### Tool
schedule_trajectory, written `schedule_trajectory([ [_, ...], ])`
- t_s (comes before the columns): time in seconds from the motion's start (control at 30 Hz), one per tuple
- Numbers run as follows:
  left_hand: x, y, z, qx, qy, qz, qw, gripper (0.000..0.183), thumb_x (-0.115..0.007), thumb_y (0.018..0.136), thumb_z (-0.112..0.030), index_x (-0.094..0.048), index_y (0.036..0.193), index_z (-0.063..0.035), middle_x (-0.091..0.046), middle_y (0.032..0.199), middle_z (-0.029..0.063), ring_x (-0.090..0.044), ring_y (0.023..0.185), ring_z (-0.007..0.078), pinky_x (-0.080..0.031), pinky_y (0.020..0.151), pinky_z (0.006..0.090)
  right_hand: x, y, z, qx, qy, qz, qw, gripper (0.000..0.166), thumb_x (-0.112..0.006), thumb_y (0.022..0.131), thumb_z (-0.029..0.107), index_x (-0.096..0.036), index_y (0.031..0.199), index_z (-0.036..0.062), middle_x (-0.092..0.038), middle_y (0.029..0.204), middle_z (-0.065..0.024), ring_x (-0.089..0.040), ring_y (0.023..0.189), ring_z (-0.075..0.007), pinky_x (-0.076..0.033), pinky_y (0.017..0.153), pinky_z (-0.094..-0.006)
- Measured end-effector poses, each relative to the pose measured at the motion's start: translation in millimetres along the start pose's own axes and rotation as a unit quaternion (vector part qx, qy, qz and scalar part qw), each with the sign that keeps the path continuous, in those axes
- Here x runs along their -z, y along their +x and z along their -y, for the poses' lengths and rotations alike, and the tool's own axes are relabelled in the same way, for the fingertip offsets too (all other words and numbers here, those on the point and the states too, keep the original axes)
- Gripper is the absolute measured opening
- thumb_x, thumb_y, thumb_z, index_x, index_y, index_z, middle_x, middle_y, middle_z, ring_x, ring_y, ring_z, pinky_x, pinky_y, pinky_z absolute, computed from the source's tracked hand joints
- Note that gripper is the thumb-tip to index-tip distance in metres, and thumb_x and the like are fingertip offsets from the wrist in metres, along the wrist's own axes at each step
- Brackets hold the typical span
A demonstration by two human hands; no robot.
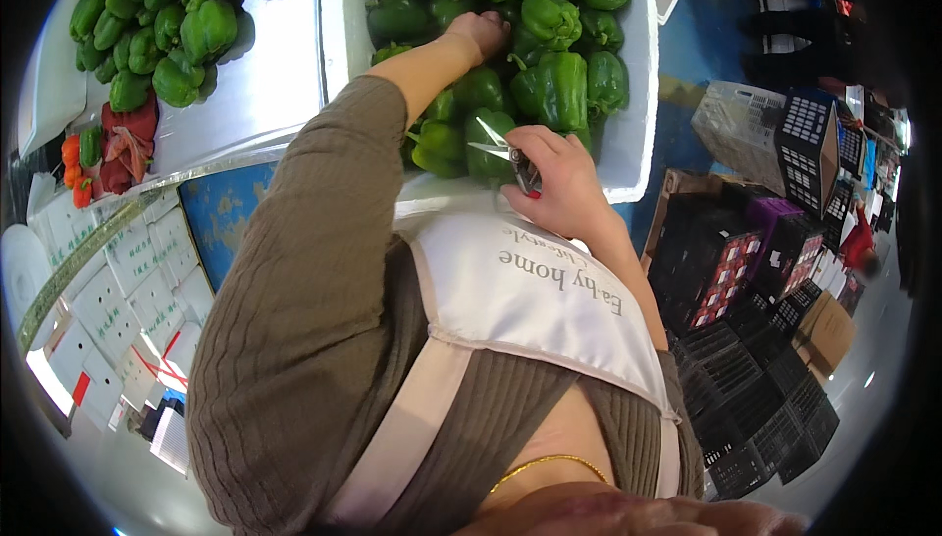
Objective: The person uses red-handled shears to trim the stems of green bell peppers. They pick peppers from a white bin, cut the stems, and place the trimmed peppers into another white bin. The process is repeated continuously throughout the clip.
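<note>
A white foam box (647,95) full of green bell peppers (563,91) stands before me. My left hand (482,34) reaches into it, its fingers curled down among the peppers; their tips are hidden, and whether they hold one cannot be told. Near the box's front edge, my right hand (556,175) grips small scissors (521,166) with dark and red handles. Their blades are spread and point to the left, over a green pepper (488,140).
Left of the box, more green peppers (210,28) lie piled on a shiny metal table (283,72), with a red cloth (126,142) and orange-red peppers (73,161) at its corner. White cartons (110,300) stand below. Black crates (765,389) and a clear crate (736,124) are at right; a person in red (858,242) is farther off.
</note>
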State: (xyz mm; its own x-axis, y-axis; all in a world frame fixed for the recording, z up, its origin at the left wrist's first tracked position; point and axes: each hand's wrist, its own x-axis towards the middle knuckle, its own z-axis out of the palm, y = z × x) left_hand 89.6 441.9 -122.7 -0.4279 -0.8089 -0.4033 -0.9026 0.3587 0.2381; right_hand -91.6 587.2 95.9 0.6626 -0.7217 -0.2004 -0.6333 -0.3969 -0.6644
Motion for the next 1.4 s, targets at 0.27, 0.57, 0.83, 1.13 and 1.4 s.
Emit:
schedule_trajectory([
  [0.27, 0.9, -0.6, -6.2, 0.013, 0.038, -0.047, 0.998, 0.036, -0.057, 0.093, -0.021, -0.059, 0.126, -0.0074, -0.061, 0.123, 0.0192, -0.064, 0.114, 0.0307, -0.056, 0.089, 0.0412, 0.9, 2.4, -4.4, -0.010, 0.015, -0.009, 1.000, 0.048, -0.076, 0.071, 0.020, -0.062, 0.115, 0.0086, -0.064, 0.113, -0.0072, -0.063, 0.091, -0.0270, -0.043, 0.081, -0.0373],
  [0.57, -14.7, 66.6, 0.5, -0.021, 0.011, 0.027, 0.999, 0.043, -0.056, 0.090, -0.036, -0.065, 0.121, -0.0061, -0.065, 0.122, 0.0183, -0.061, 0.113, 0.0362, -0.051, 0.096, 0.0418, 8.0, -16.6, -7.8, -0.018, 0.029, -0.060, 0.998, 0.053, -0.079, 0.071, 0.024, -0.061, 0.117, 0.0051, -0.063, 0.107, -0.0112, -0.062, 0.081, -0.0280, -0.047, 0.077, -0.0397],
  [0.83, -17.1, 130.6, 34.6, 0.117, -0.349, -0.020, 0.929, 0.039, -0.055, 0.092, -0.032, -0.066, 0.118, -0.0055, -0.067, 0.117, 0.0165, -0.063, 0.107, 0.0333, -0.051, 0.091, 0.0401, 32.8, -62.9, -14.6, -0.114, 0.128, -0.122, 0.978, 0.053, -0.080, 0.074, 0.021, -0.059, 0.119, 0.0018, -0.061, 0.101, -0.0129, -0.061, 0.083, -0.0293, -0.050, 0.075, -0.0374],
  [1.13, -78.0, 126.8, 31.5, 0.198, -0.796, 0.015, 0.572, 0.034, -0.054, 0.095, -0.029, -0.068, 0.115, -0.0047, -0.069, 0.113, 0.0146, -0.066, 0.100, 0.0300, -0.051, 0.086, 0.0381, 18.8, -105.7, -39.6, -0.222, 0.344, -0.279, 0.869, 0.048, -0.073, 0.078, 0.004, -0.058, 0.123, -0.0006, -0.065, 0.109, -0.0058, -0.057, 0.080, -0.0096, -0.049, 0.074, -0.0254],
  [1.4, -102.4, 100.3, 36.6, 0.202, -0.647, -0.143, 0.721, 0.030, -0.060, 0.091, -0.027, -0.071, 0.100, 0.0001, -0.071, 0.103, 0.0184, -0.068, 0.094, 0.0311, -0.051, 0.079, 0.0399, 23.1, -96.3, -48.4, -0.232, 0.338, -0.259, 0.874, 0.049, -0.073, 0.080, 0.004, -0.057, 0.126, -0.0014, -0.064, 0.109, -0.0049, -0.055, 0.079, -0.0070, -0.048, 0.072, -0.0230],
])
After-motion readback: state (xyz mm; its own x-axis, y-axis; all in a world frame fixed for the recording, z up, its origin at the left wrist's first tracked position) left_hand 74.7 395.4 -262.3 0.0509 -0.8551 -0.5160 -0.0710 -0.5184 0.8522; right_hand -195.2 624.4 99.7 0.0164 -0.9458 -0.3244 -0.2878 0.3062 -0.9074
